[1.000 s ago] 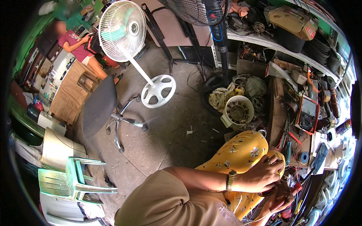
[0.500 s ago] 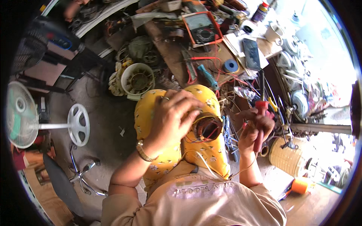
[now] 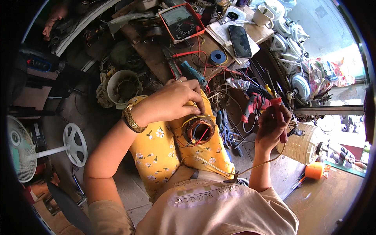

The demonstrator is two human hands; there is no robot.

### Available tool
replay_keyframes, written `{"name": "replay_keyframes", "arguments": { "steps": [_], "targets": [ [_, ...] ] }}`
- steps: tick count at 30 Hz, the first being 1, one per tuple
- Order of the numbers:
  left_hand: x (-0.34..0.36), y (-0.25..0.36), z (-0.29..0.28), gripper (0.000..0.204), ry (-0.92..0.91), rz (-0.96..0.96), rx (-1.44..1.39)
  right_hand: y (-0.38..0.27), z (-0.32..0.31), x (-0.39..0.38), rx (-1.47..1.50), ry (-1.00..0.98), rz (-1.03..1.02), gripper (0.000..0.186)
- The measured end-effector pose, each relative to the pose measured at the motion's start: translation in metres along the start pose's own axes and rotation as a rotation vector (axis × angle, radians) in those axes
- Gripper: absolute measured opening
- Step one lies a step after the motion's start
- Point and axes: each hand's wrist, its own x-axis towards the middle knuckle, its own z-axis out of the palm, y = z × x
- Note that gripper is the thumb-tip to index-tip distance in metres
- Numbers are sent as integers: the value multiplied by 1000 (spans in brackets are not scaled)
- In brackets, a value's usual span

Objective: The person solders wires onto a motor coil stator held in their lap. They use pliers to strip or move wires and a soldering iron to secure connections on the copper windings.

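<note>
On my yellow-trousered lap sits a ring-shaped motor stator (image 3: 189, 137) with copper windings. Red and blue wires show in its opening, and a yellow one runs over its rim. My left hand (image 3: 176, 98) reaches across to its far edge, fingers bent and pinched close above the windings. What the fingertips hold is hidden. Off to the right, my right hand (image 3: 270, 125) is closed around the red handle of a soldering iron (image 3: 280, 123), raised and apart from the stator. Its thin cord (image 3: 250, 167) trails down across my lap.
Ahead is a cluttered bench with an orange-framed multimeter (image 3: 182, 25), a phone (image 3: 240, 41), a blue solder spool (image 3: 217, 57) and a mug (image 3: 263, 17). Pliers (image 3: 227, 133) lie right of my knees. A white tub (image 3: 124, 87) and fan (image 3: 19, 149) stand at the left.
My left hand has shifted to the far edge of the stator, with its fingers curled down more. My right hand still holds the soldering iron, its handle now tilted. The whole view has shifted.
</note>
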Motion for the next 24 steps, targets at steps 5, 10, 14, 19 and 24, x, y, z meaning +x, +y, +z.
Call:
{"name": "replay_keyframes", "arguments": {
  "steps": [5,10,14,19,24],
  "targets": [
    [1,5,-7,13,-24,-60,-55,-8,1,-2,-10,69,69,62],
    [-5,-3,-1,13,145,8,-151,-13,-7,0,32,83,63,58],
    [-9,-7,-6,11,123,-1,-336,-13,-22,-13,147,12,105,48],
    [-14,-17,-15,13,64,79,-417,-21,-15,-35,395,-187,221,36],
    [-8,-20,-24,12,-94,64,-482,-33,-4,-40,415,-277,239,35]
  ]
}}
